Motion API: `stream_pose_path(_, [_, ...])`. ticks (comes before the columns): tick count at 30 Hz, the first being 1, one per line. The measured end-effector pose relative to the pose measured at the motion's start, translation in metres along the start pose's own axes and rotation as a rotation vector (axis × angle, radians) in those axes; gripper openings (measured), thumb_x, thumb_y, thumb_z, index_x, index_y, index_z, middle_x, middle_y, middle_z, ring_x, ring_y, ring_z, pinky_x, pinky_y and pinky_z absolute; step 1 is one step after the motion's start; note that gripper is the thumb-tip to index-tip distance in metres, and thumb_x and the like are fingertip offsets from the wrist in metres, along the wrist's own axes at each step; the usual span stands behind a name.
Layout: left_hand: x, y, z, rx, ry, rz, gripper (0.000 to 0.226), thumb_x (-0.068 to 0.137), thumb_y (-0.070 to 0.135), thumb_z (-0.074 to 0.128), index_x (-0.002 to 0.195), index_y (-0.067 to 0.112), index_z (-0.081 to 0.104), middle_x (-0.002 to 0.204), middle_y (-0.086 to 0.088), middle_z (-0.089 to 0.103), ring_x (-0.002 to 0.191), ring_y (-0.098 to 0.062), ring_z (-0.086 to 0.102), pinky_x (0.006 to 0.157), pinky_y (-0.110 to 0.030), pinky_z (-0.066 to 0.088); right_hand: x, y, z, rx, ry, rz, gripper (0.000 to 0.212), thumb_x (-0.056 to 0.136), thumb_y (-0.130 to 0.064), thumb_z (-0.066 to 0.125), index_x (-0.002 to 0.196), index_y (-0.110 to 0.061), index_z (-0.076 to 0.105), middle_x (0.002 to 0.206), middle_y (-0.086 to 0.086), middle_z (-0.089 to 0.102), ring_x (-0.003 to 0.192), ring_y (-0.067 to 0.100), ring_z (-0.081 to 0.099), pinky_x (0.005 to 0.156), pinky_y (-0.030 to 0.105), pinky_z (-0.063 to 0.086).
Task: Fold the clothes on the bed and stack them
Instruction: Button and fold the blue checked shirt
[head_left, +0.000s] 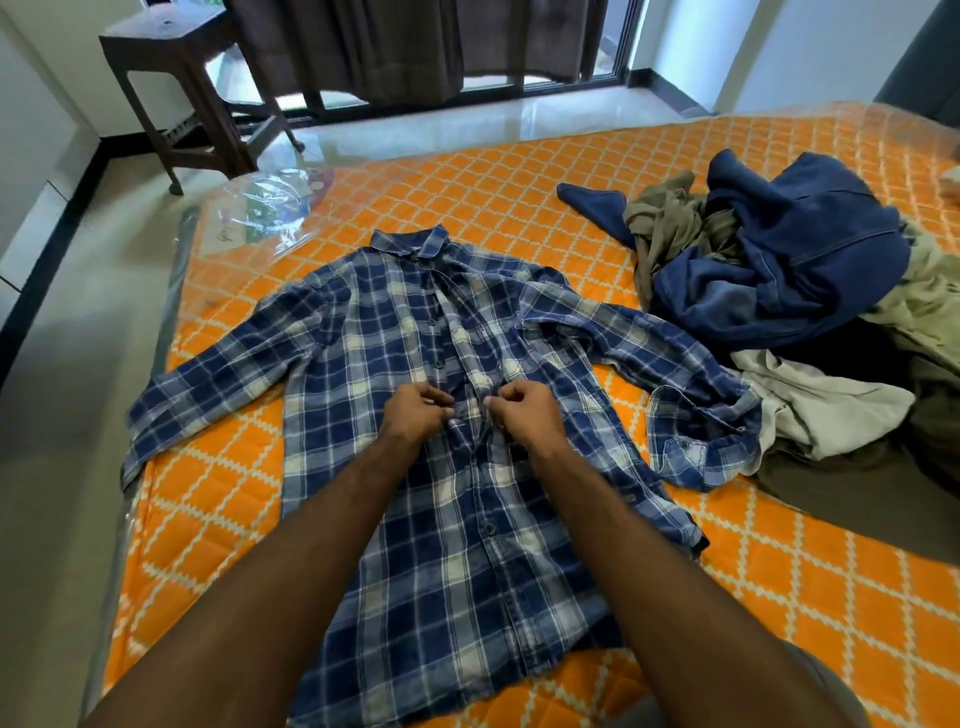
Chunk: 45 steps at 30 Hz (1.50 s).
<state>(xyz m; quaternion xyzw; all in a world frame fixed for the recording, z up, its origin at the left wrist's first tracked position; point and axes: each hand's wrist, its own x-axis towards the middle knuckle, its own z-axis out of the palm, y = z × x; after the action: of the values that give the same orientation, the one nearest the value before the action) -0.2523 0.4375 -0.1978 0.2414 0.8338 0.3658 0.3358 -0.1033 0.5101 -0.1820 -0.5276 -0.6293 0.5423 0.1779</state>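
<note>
A blue and white plaid shirt (363, 364) lies spread front-up on the orange patterned bed (519, 182), collar away from me, sleeves out to both sides. My left hand (415, 410) and my right hand (522, 410) sit side by side at the middle of the button placket, fingers curled and pinching the shirt's front edges. The right sleeve's cuff lies bunched near the pile. A heap of unfolded clothes (789, 270), dark blue, olive and beige, rests at the right side of the bed.
A crumpled clear plastic bag (270, 208) lies at the bed's far left corner. A dark wooden table (176, 93) stands on the pale floor beyond the bed, before a window with brown curtains (415, 47). The bed's left edge borders bare floor.
</note>
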Motion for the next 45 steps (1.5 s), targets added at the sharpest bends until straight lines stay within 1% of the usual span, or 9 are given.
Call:
stream_pose_path(3, [-0.005,-0.001,-0.002,-0.112,0.004,0.019,0.02,0.084,0.002,0.077,0.103,0.004,0.075,0.099,-0.011,0.074,0.09,-0.02,0.07,0.069,-0.024,0.055,-0.003,-0.002,0.004,0.233,-0.113,0.011,0.013,0.089,-0.006,0.074,0.097,-0.01,0.065,0.082,0.004,0.07,0.066,0.009,0.064,0.055,0.021,0.049])
stream_pose_path(9, [-0.01,-0.011,-0.003,-0.273,0.015,0.073,0.014,0.083,0.0,0.076,0.097,0.003,0.076,0.096,-0.012,0.075,0.094,-0.023,0.072,0.081,-0.03,0.058,0.003,0.002,0.026,0.132,-0.017,0.017,0.014,0.086,-0.016,0.078,0.084,-0.01,0.066,0.077,0.005,0.07,0.072,0.019,0.067,0.068,0.037,0.059])
stream_pose_path(13, [-0.014,-0.01,-0.001,-0.337,0.016,0.089,0.013,0.087,0.005,0.074,0.1,0.005,0.076,0.096,-0.006,0.075,0.091,-0.013,0.07,0.076,-0.021,0.053,0.002,0.002,0.033,0.124,0.103,0.018,0.022,0.083,-0.015,0.082,0.078,-0.017,0.061,0.075,-0.001,0.067,0.069,0.013,0.064,0.061,0.026,0.051])
stream_pose_path(19, [-0.013,-0.014,0.004,-0.386,0.013,0.045,0.009,0.088,0.009,0.074,0.097,0.01,0.077,0.094,0.0,0.076,0.091,-0.01,0.069,0.078,-0.023,0.052,-0.001,0.01,0.043,0.143,0.089,-0.011,0.014,0.085,-0.017,0.08,0.092,-0.01,0.072,0.084,0.001,0.073,0.08,0.015,0.07,0.072,0.028,0.058])
stream_pose_path(25, [-0.014,-0.017,0.007,-0.378,0.034,0.072,0.01,0.087,0.007,0.074,0.097,0.01,0.077,0.091,-0.001,0.076,0.088,-0.008,0.07,0.076,-0.021,0.052,-0.005,0.013,0.048,0.155,0.105,-0.018,0.008,0.092,-0.015,0.071,0.099,-0.011,0.072,0.085,-0.001,0.071,0.077,0.009,0.066,0.061,0.016,0.048])
stream_pose_path(27, [-0.013,-0.018,0.007,-0.373,0.046,0.086,0.012,0.087,0.006,0.075,0.099,0.008,0.076,0.093,-0.003,0.075,0.089,-0.01,0.07,0.076,-0.021,0.052,-0.006,0.012,0.05,0.152,0.106,-0.019,0.009,0.092,-0.016,0.071,0.099,-0.011,0.072,0.085,-0.001,0.071,0.076,0.009,0.066,0.062,0.018,0.05])
stream_pose_path(31, [-0.015,-0.02,0.01,-0.386,0.084,0.098,0.013,0.086,0.007,0.076,0.099,0.008,0.076,0.094,-0.003,0.076,0.089,-0.011,0.072,0.078,-0.019,0.054,-0.004,0.014,0.05,0.245,0.078,0.018,0.015,0.095,-0.018,0.064,0.087,-0.012,0.075,0.083,0.009,0.074,0.074,0.018,0.067,0.073,0.043,0.059])
stream_pose_path(36, [-0.016,-0.021,0.011,-0.41,0.093,0.1,0.012,0.086,0.007,0.076,0.097,0.008,0.077,0.093,-0.002,0.077,0.089,-0.01,0.072,0.08,-0.02,0.056,-0.001,0.016,0.045,0.269,0.02,0.01,0.003,0.089,-0.013,0.074,0.085,-0.012,0.074,0.084,0.004,0.076,0.085,0.018,0.073,0.082,0.035,0.061])
stream_pose_path(45, [-0.012,-0.022,0.006,-0.253,0.082,0.125,0.01,0.086,0.017,0.078,0.095,0.015,0.075,0.09,0.001,0.075,0.088,-0.012,0.071,0.085,-0.033,0.058,0.0,0.013,0.049,0.127,0.031,0.009,0.014,0.089,-0.018,0.074,0.083,-0.006,0.071,0.076,0.006,0.072,0.067,0.015,0.065,0.06,0.028,0.055])
